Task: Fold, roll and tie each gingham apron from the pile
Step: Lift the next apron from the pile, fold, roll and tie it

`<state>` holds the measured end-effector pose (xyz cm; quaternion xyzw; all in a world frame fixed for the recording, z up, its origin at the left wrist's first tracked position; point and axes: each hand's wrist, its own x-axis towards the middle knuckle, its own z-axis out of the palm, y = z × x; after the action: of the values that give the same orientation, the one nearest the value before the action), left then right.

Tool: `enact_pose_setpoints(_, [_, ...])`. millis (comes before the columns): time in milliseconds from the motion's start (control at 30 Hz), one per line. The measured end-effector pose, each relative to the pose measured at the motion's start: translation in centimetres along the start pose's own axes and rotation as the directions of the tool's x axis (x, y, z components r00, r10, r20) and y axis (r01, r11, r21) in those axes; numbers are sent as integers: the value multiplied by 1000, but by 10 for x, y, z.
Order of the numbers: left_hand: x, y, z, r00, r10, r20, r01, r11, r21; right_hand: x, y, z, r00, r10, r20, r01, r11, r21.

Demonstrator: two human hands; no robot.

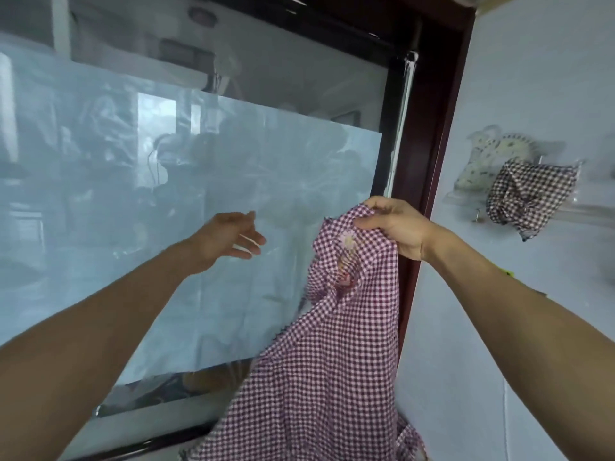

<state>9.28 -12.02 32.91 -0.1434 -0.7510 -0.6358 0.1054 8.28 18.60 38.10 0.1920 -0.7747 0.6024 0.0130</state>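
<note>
A purple-and-white gingham apron [332, 361] hangs in the air in front of me, bunched at its top, with a small flower print near the gathers. My right hand [392, 224] grips that top edge at about chest height. The cloth falls down past the bottom edge of the picture. My left hand [233, 237] is held out to the left of the apron, fingers loosely spread, touching nothing. A second gingham cloth [529, 197], brown and white, hangs crumpled on the right wall.
A large window [166, 194] covered with pale film fills the left and middle. Its dark red-brown frame [429, 161] runs down just behind the apron. On the white wall at the right, a spotted cloth [482, 164] hangs beside the brown gingham one.
</note>
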Motion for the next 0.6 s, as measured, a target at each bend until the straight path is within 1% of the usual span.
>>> enact_pose_setpoints(67, [-3, 2, 28, 987, -35, 156, 30, 999, 29, 5, -3, 13, 1000, 1, -25, -4, 996, -90])
enact_pose_setpoints(100, [-4, 4, 42, 971, -47, 235, 28, 996, 84, 7, -4, 21, 1000, 4, -26, -7, 992, -129])
enact_pose_setpoints(133, [-5, 5, 56, 953, -55, 297, 12, 989, 146, 9, -5, 29, 1000, 11, -13, -13, 987, -161])
enact_pose_setpoints(167, [-4, 4, 69, 943, -57, 327, -8, 981, 195, 10, -6, 37, 1000, 26, 12, -23, 982, -185])
enact_pose_setpoints(233, [3, -1, 84, 953, -22, 302, -47, 975, 218, 12, -11, 49, 996, 67, 58, -53, 976, -211])
enact_pose_setpoints(300, [11, -7, 88, 962, 9, 274, -63, 980, 187, 11, -18, 50, 992, 107, 68, -91, 975, -203])
enact_pose_setpoints(367, [18, -13, 83, 954, -4, 300, -54, 981, 184, 9, -24, 41, 986, 141, 86, -122, 972, -202])
enact_pose_setpoints(433, [21, -14, 76, 936, -52, 347, -4, 987, 159, 7, -29, 26, 979, 161, 123, -129, 964, -234])
enact_pose_setpoints(533, [24, -10, 63, 904, -125, 408, 129, 991, 17, 2, -30, 1, 970, 172, 171, -123, 956, -266])
enact_pose_setpoints(567, [25, -8, 57, 892, -143, 428, 160, 987, -2, 1, -28, -6, 970, 172, 172, -125, 958, -257])
enact_pose_setpoints(600, [25, -5, 52, 884, -158, 440, 169, 985, 14, 0, -26, -14, 972, 168, 166, -128, 966, -226])
